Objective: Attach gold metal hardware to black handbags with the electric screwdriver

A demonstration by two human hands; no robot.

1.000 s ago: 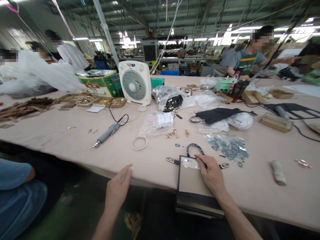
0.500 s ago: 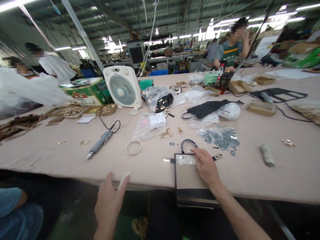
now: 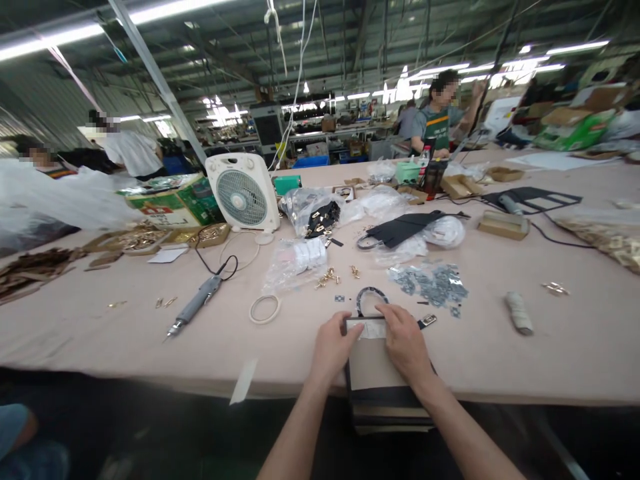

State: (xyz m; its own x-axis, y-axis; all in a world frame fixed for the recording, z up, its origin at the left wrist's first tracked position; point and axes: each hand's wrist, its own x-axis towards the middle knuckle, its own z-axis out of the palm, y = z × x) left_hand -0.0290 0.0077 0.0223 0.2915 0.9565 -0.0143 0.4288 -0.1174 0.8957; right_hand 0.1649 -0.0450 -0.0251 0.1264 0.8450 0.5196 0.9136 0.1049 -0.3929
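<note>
A dark-edged handbag panel (image 3: 373,367) with a beige face lies at the table's front edge, on top of more layers. A pale strip of tape (image 3: 371,329) crosses its upper part. Beyond its top edge curves a wrapped handle (image 3: 371,293). My left hand (image 3: 334,343) grips the upper left corner, thumb on the face. My right hand (image 3: 406,341) is closed over the top edge further right, its fingers bent around it. A black strap with a metal buckle (image 3: 427,321) sticks out to the right; my left hand hides the left side.
Another tape strip (image 3: 243,381) hangs on the table edge. Left are a tape roll (image 3: 265,309), an electric screwdriver (image 3: 196,303) and a fan (image 3: 243,193). Grey metal plates (image 3: 435,283) lie beyond the panel, a whitish roll (image 3: 519,313) to the right. A co-worker (image 3: 436,117) is across the table.
My left hand has moved right from the tape strip at the table edge onto the panel's left corner. The right hand stays on the panel. The view has shifted slightly.
</note>
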